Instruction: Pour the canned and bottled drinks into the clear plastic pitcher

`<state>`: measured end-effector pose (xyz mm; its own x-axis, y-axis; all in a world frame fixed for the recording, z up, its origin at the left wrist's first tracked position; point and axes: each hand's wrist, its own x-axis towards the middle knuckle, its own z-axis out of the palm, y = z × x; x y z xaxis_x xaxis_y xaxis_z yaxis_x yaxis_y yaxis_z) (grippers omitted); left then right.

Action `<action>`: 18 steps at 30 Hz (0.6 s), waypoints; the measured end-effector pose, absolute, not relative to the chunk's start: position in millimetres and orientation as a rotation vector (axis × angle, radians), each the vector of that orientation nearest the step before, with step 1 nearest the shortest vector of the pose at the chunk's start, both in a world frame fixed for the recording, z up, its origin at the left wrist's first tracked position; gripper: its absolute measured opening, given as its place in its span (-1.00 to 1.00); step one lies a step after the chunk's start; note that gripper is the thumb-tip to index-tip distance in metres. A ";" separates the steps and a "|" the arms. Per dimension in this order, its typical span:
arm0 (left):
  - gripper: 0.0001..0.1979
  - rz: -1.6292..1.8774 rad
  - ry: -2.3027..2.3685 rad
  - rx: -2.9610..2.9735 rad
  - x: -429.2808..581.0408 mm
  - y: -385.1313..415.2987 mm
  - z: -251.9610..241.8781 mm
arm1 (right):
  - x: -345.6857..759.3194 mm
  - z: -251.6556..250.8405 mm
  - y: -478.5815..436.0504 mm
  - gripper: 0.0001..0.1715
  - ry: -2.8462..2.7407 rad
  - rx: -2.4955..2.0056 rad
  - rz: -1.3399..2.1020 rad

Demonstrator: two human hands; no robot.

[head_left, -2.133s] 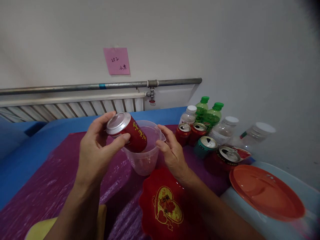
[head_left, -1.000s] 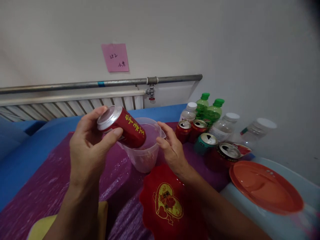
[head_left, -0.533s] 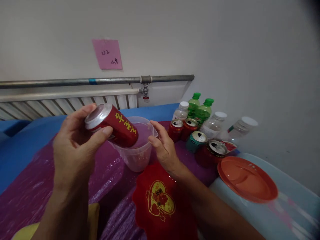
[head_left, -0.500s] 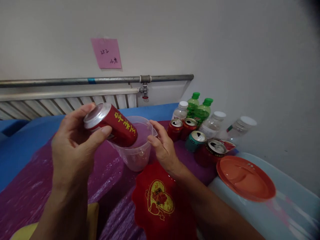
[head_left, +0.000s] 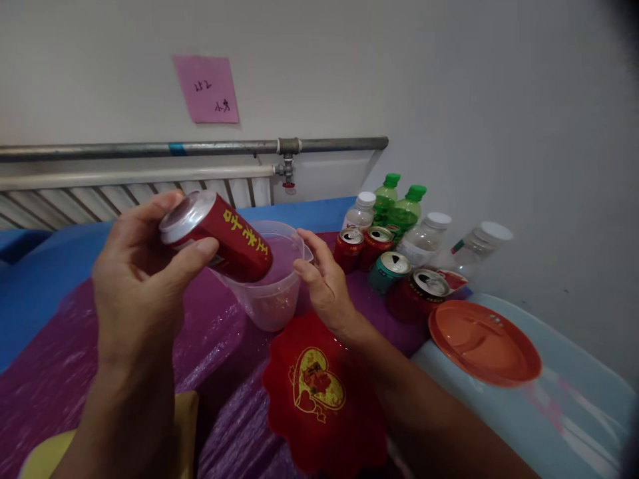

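Note:
My left hand [head_left: 142,273] is wrapped around a red drink can [head_left: 232,241] with yellow characters. The can tilts down to the right, its silver base up and its other end over the mouth of a clear plastic jug [head_left: 272,306]. Whether liquid runs from it cannot be made out. At the jug's right side, my right hand [head_left: 327,286] pinches the rim near a pointed lip with thumb and fingers. The jug stands upright on a purple plastic cover [head_left: 214,346]. Closer to me lies a red scalloped piece [head_left: 349,439] with a gold heart print.
Right of the jug stand opened cans, including a teal can [head_left: 389,271], and several bottles, among them a green-capped bottle [head_left: 407,209]. An orange plate [head_left: 486,342] rests on a pale blue surface [head_left: 589,392]. A radiator pipe [head_left: 124,150] runs along the wall behind.
The view has tipped slightly, so everything sits a little higher in the picture. Both hands keep their holds; the can stays tilted over the jug.

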<state>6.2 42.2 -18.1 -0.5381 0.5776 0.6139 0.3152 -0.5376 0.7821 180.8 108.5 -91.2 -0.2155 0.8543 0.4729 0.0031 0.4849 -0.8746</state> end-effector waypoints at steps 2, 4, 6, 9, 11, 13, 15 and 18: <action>-0.51 2.192 1.408 1.411 5.8 42.1 -18.0 | 180.8 -91.2 108.5 -0.35 -1.602 -0.769 0.935; -0.52 2.184 1.418 1.417 5.8 42.0 -17.9 | 180.9 -91.3 108.5 -0.34 -1.606 -0.786 0.932; -0.54 2.172 1.436 1.433 6.1 41.9 -17.8 | 181.0 -91.4 108.6 -0.33 -1.614 -0.803 0.930; -0.55 2.171 1.444 1.434 6.6 41.5 -17.5 | 181.3 -91.5 108.8 -0.33 -1.628 -0.803 0.920; -0.53 2.191 1.419 1.418 6.1 41.3 -17.4 | 181.5 -91.5 108.7 -0.33 -1.631 -0.789 0.916; -0.52 2.207 1.397 1.405 4.9 41.0 -17.3 | 181.7 -91.4 108.4 -0.34 -1.625 -0.782 0.920; -0.52 2.208 1.388 1.402 3.6 40.9 -17.5 | 181.9 -91.0 108.0 -0.34 -1.619 -0.785 0.929; -0.52 2.209 1.395 1.391 2.5 41.3 -17.6 | 181.9 -90.7 107.6 -0.33 -1.618 -0.793 0.930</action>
